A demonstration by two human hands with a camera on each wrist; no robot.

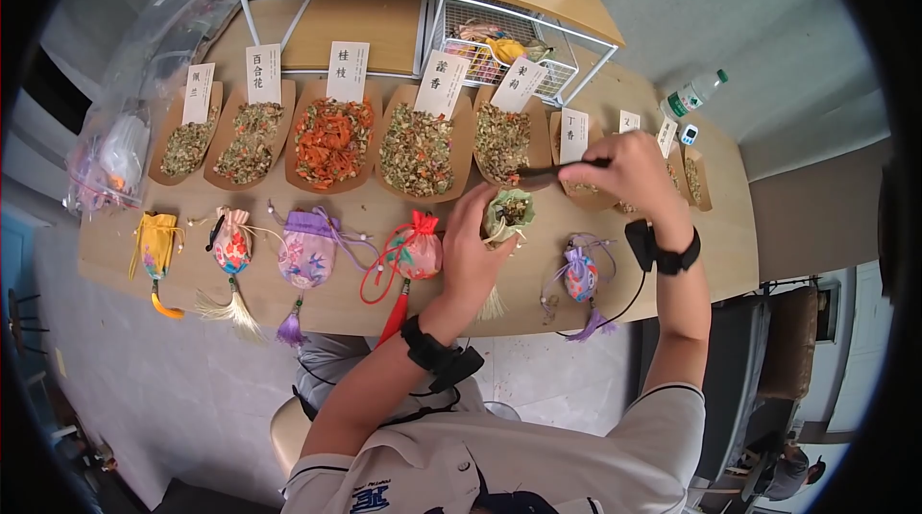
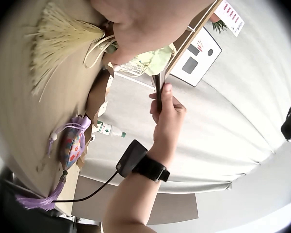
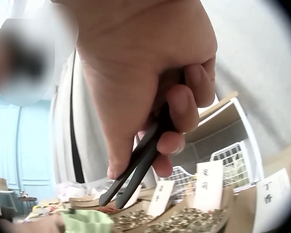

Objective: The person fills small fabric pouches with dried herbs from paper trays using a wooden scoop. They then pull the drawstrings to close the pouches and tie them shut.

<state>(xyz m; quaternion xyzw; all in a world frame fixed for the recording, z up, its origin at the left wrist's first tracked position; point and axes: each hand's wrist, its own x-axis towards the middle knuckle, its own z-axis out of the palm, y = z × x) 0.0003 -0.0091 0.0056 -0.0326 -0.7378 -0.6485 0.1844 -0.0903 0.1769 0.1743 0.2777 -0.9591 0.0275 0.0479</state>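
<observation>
Green pouch [image 1: 497,224]: just right of the red pouch [image 1: 419,253], mouth up and spread. Left hand [image 1: 473,240] grips it, fingers and thumb curled round the cloth. Right hand [image 1: 624,173] grips black tongs [image 1: 552,170], farther right of the red pouch and beyond it; cannot tell whether the tips pinch anything.

Handling, as judged: pouch light, soft, likely smooth; the thin cloth would sag if let go. Best hold is round the body under the rim, loosely, so the mouth stays wide. Dried bits [image 1: 515,210] show inside; a tilt or hard squeeze could spill them. Tongs look stiff and slim; take them by the upper arms.

Edges: the near rim of the bench [image 1: 533,274] runs close on the person's side of the red pouch, whose tassel [image 1: 392,317] reaches it. A cardboard tray [image 1: 541,134] lies beyond and to the right of the red pouch; its raised wall could catch the tongs.

Room: bare bench between the red pouch and the small patterned pouch [image 1: 580,274] to its right. Wrist cable [image 1: 629,298], past that small pouch, might snag.
</observation>
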